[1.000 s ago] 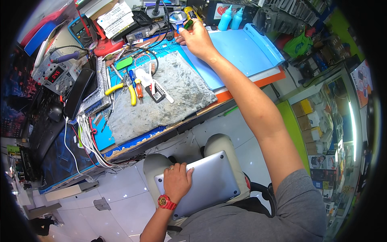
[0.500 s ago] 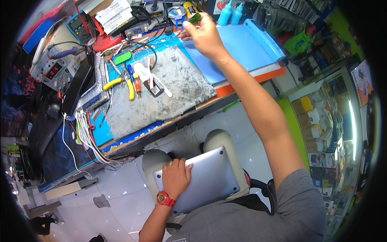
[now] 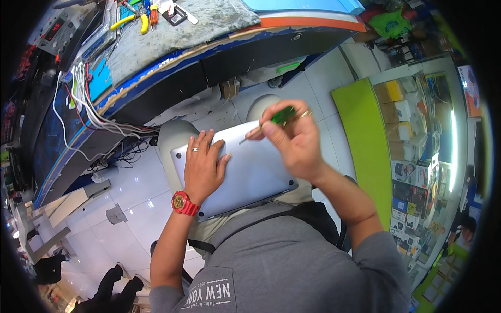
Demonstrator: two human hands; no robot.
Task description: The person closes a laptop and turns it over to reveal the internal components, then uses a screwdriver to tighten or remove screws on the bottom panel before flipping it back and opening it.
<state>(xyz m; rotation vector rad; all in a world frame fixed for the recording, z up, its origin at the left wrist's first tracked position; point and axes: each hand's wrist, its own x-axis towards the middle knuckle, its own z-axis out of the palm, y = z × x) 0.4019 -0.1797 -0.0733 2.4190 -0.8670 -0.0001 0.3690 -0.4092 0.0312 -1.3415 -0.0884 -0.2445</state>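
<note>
A closed silver laptop (image 3: 237, 172) rests across my lap with its underside up, dark round feet at its corners. My left hand (image 3: 204, 166) lies on its left part, fingers stretched out against the metal, with a ring on one finger and a red watch (image 3: 185, 203) at the wrist. Above the laptop's far right part, my right hand (image 3: 298, 141) is closed round a screwdriver with a green handle (image 3: 282, 115). Its thin shaft (image 3: 243, 141) points left and down toward the laptop; whether the tip touches the surface I cannot tell.
Ahead stands a workbench with a worn grey mat (image 3: 193, 26), carrying pliers (image 3: 130, 22) and other hand tools. White cables (image 3: 86, 101) hang off its left edge. A glass display case (image 3: 417, 156) and a green panel (image 3: 365, 146) stand to the right.
My right hand has come back from the far side of the bench to above the laptop, bringing the green screwdriver. My left hand stays on the laptop, its fingers more spread. The view has tilted down.
</note>
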